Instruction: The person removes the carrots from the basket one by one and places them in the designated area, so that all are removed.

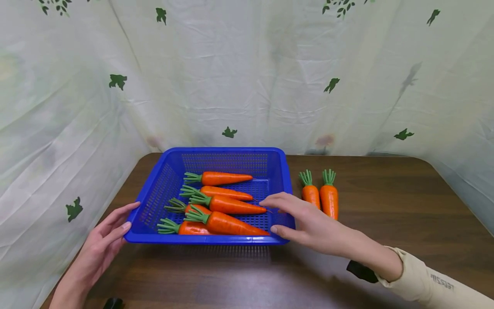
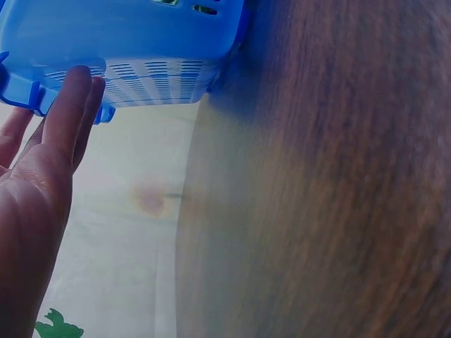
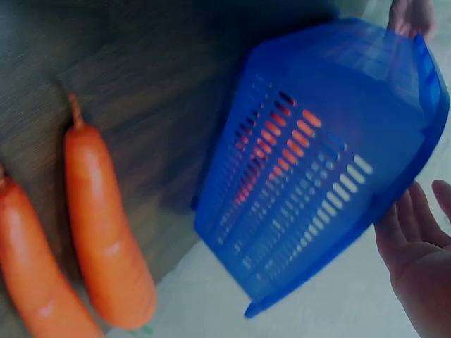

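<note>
A blue plastic basket (image 1: 208, 238) stands on the table with several carrots (image 1: 231, 224) in it, their green tops pointing left. At its left rim my left hand (image 1: 101, 240) holds the edge, thumb on the rim; the left wrist view shows fingers (image 2: 69, 105) along the outer wall. My right hand (image 1: 305, 219) reaches over the right rim, fingers loosely extended and thumb apart, holding nothing. Its fingertips hover near the tip of a carrot (image 1: 233, 205). In the right wrist view that hand (image 3: 423, 271) is beyond the basket's rim.
Two carrots, a left one (image 1: 311, 194) and a right one (image 1: 329, 198), lie side by side right of the basket, partly hidden by my right hand. Around the brown wooden table (image 1: 390, 201) hangs a pale curtain (image 1: 247, 86) with green leaf-like shapes.
</note>
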Demonstrator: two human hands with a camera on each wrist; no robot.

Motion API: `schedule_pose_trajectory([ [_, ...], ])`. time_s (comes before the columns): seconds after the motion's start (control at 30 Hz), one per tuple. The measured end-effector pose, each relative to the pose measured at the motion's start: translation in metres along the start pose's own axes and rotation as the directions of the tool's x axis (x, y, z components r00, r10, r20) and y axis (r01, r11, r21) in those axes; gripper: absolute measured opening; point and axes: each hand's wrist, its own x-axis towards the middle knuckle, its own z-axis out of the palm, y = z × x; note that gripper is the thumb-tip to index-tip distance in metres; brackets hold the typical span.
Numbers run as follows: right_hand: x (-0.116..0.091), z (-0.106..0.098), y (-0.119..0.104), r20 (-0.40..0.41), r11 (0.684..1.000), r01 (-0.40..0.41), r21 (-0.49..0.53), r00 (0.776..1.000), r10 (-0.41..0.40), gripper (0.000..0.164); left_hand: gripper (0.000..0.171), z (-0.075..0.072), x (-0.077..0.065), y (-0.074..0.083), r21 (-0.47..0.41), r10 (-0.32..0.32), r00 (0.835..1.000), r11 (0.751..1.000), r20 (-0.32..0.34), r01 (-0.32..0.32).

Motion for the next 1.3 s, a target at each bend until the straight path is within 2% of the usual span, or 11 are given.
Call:
schedule_pose_trajectory([
  [0.2, 0.009, 0.009, -0.001, 0.039, 0.999, -0.027, 0.019, 0.999, 0.027, 0.045, 0.047, 0.001, 0.001, 0.0, 0.012, -0.011, 1.0, 1.0, -0.008, 0.011],
  [0.57, 0.038, 0.022, 0.002, 0.108, 0.996, -0.029, 0.083, 0.994, 0.02, 0.043, 0.047, 0.001, 0.001, 0.0, 0.013, 0.007, 1.0, 1.0, -0.001, -0.007],
  [0.67, 0.047, 0.023, 0.005, 0.137, 0.993, -0.061, 0.102, 0.989, 0.047, 0.042, 0.047, 0.001, 0.001, -0.001, 0.011, 0.009, 1.0, 1.0, 0.002, -0.009],
  [0.97, 0.072, 0.028, 0.011, 0.241, 0.988, -0.132, 0.074, 0.964, 0.111, 0.042, 0.047, 0.0, 0.002, -0.002, 0.02, -0.01, 1.0, 1.0, -0.008, 0.01],
  [1.17, 0.086, 0.035, 0.017, 0.296, 0.988, -0.106, 0.114, 0.953, 0.069, 0.041, 0.048, 0.0, 0.001, -0.001, 0.022, -0.012, 1.0, 1.0, -0.012, 0.012],
  [1.3, 0.094, 0.04, 0.022, 0.316, 0.992, -0.072, 0.102, 0.948, 0.036, 0.04, 0.047, -0.001, 0.0, -0.001, 0.015, -0.013, 1.0, 1.0, -0.013, 0.013],
])
